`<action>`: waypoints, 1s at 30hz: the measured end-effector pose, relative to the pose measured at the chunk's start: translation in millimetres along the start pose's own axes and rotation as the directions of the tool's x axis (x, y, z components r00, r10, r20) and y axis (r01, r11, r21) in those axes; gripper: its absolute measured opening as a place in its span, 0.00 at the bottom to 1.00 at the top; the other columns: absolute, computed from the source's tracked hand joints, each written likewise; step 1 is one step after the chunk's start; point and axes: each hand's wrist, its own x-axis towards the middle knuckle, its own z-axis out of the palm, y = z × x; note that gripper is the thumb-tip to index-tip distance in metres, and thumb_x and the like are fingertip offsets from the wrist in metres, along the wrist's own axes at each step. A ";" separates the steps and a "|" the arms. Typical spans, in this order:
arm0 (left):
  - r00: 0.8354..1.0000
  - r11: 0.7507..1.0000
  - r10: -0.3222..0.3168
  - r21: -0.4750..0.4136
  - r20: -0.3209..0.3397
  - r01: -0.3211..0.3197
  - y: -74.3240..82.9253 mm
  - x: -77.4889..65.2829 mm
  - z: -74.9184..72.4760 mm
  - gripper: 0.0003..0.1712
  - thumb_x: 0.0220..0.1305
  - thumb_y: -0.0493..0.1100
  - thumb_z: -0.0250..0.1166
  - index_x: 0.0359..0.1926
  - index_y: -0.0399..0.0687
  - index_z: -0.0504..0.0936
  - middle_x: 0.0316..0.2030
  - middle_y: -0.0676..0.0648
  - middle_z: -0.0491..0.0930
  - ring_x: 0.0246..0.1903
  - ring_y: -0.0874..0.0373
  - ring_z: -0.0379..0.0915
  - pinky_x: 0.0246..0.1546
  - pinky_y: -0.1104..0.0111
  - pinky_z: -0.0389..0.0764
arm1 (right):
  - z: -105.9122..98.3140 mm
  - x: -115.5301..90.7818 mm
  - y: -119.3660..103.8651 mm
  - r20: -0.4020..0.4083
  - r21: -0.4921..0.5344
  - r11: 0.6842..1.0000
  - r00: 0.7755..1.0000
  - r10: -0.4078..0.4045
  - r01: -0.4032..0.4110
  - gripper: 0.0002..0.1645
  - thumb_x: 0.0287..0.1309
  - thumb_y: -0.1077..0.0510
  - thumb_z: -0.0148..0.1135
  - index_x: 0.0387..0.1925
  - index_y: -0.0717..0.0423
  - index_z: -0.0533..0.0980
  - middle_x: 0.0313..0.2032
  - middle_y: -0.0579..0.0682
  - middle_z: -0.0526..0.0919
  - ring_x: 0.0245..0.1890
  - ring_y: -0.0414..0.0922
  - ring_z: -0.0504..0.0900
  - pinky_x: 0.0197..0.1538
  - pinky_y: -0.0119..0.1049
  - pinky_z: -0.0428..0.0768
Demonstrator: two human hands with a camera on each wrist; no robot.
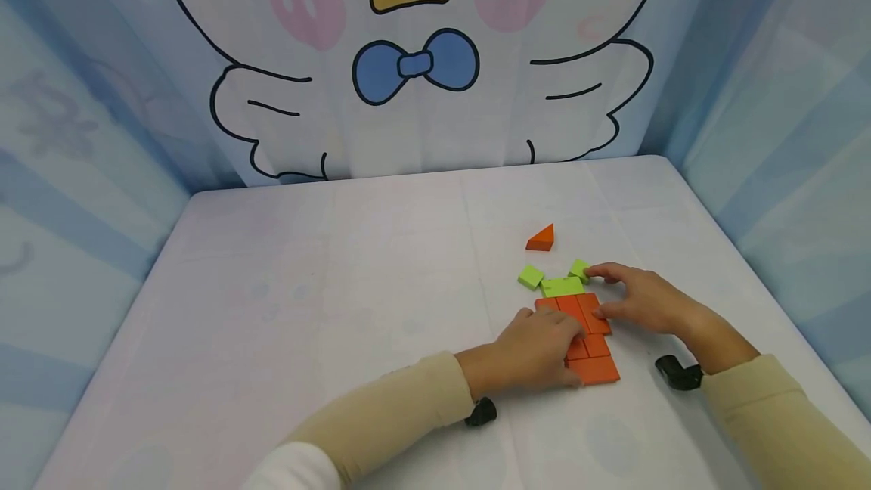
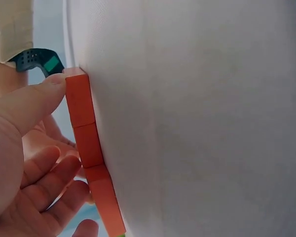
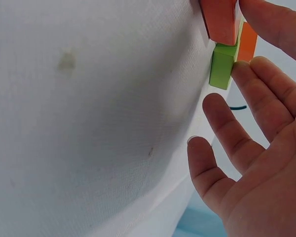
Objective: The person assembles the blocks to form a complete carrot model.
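Flat orange blocks (image 1: 593, 369) lie fitted together on the white table, with a green block (image 1: 562, 287) against their far edge. My left hand (image 1: 534, 346) rests over their left side; its thumb touches the corner of the nearest orange block (image 2: 81, 101), while the other fingers bend loosely. On the right, my right hand (image 1: 646, 301) has a fingertip at a small green block (image 3: 223, 66) and its thumb at the side of an orange block (image 3: 221, 22). Its remaining fingers are spread. The left hand hides part of the orange blocks.
Another small green block (image 1: 531, 277) sits at the far left corner of the group. Beyond it lies an orange triangular block (image 1: 540, 238). A cartoon-printed curtain (image 1: 415, 127) stands behind the table. Black wrist devices (image 1: 678, 373) are on both arms.
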 end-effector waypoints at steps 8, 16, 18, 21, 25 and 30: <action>1.000 1.000 -0.005 0.008 -0.003 0.005 0.8 1.9 0.5 0.35 0.57 0.69 0.69 0.60 0.59 0.75 0.52 0.62 0.74 0.54 0.66 0.64 0.48 0.69 0.66 | 0.5 0.7 1.9 -0.003 -0.002 1.000 1.000 -0.004 0.004 0.39 0.58 0.51 0.71 0.67 0.59 0.68 0.58 0.71 0.72 0.57 0.67 0.70 0.57 0.67 0.69; 1.000 0.998 -0.025 0.064 -0.008 0.025 2.6 4.6 1.3 0.35 0.57 0.72 0.66 0.60 0.61 0.73 0.54 0.62 0.73 0.56 0.66 0.63 0.46 0.68 0.65 | 1.1 1.4 2.9 0.003 -0.005 1.000 1.000 -0.002 0.002 0.40 0.58 0.51 0.72 0.67 0.60 0.67 0.58 0.71 0.72 0.57 0.67 0.70 0.56 0.66 0.70; 1.000 0.997 -0.030 0.075 -0.006 0.030 3.3 5.1 1.8 0.36 0.57 0.72 0.66 0.61 0.62 0.73 0.55 0.62 0.73 0.57 0.66 0.62 0.47 0.68 0.65 | 1.1 1.1 2.5 0.003 -0.005 1.000 1.000 -0.003 0.003 0.40 0.58 0.51 0.72 0.68 0.60 0.67 0.58 0.71 0.72 0.56 0.67 0.70 0.56 0.66 0.70; 1.000 0.996 -0.030 0.084 -0.011 0.030 4.1 5.5 1.8 0.36 0.57 0.72 0.66 0.61 0.60 0.73 0.56 0.62 0.73 0.58 0.65 0.62 0.47 0.67 0.66 | 1.0 1.2 1.9 0.001 -0.004 1.000 1.000 -0.004 0.004 0.40 0.58 0.51 0.72 0.68 0.59 0.67 0.58 0.70 0.72 0.57 0.67 0.70 0.56 0.66 0.69; 0.999 0.996 -0.033 0.082 -0.015 0.034 5.0 5.6 2.3 0.36 0.58 0.71 0.66 0.61 0.60 0.73 0.56 0.62 0.72 0.57 0.65 0.62 0.49 0.67 0.66 | 0.8 1.2 1.6 -0.001 -0.003 1.000 1.000 -0.002 0.002 0.39 0.58 0.51 0.71 0.68 0.59 0.67 0.58 0.70 0.72 0.57 0.67 0.70 0.57 0.66 0.69; 0.999 0.997 -0.044 0.068 -0.012 0.045 5.3 6.3 2.7 0.35 0.58 0.70 0.66 0.60 0.61 0.72 0.55 0.62 0.72 0.57 0.65 0.61 0.50 0.66 0.67 | 0.8 1.1 1.4 -0.005 -0.003 1.000 1.000 -0.003 0.003 0.39 0.58 0.52 0.71 0.68 0.59 0.67 0.59 0.70 0.72 0.58 0.67 0.70 0.57 0.66 0.69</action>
